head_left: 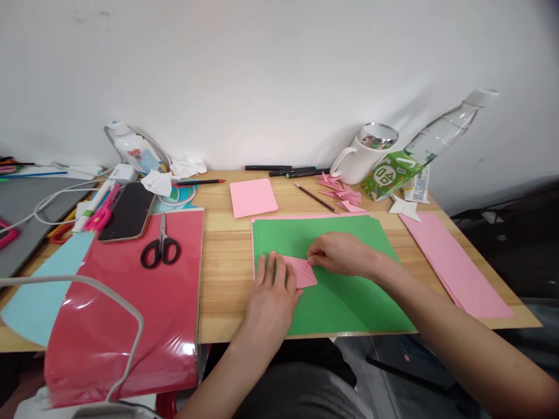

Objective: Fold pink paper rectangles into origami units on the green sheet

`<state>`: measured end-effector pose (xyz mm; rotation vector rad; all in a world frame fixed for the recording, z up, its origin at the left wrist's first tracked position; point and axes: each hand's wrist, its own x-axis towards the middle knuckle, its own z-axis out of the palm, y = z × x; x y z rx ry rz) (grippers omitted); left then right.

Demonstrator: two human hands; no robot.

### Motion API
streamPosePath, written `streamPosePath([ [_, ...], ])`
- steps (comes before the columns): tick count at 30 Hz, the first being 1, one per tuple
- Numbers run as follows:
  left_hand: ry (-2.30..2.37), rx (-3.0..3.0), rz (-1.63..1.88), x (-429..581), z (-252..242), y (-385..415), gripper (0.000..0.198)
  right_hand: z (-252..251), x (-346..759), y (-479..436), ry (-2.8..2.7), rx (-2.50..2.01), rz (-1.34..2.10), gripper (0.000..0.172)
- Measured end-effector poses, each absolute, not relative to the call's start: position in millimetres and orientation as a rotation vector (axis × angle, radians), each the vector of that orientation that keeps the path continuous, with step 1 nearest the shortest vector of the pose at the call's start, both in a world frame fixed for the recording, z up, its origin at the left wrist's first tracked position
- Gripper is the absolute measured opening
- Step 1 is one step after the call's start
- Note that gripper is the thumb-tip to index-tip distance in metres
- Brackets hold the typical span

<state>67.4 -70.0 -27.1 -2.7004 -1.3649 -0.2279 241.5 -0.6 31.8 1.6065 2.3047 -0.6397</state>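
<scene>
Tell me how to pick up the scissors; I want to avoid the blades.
Grip the scissors by the black handle loops, coming from the near side. They lie flat and closed on the red paper, with the loops toward the person and the blades pointing away.

A small pink folded paper (302, 271) lies flat on the green sheet (349, 302), creased into a triangular point.

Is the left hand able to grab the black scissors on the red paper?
Probably yes: the left hand rests on the pink folded paper, and nothing stands between it and the uncovered black-handled metal scissors.
</scene>
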Motion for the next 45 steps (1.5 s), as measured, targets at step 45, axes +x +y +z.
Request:
streamPosePath([
  [45,-2.21,-2.634,-2.234,11,-2,42,0.011,-27,167,32,2.632,2.242,-2.473,0.026],
])
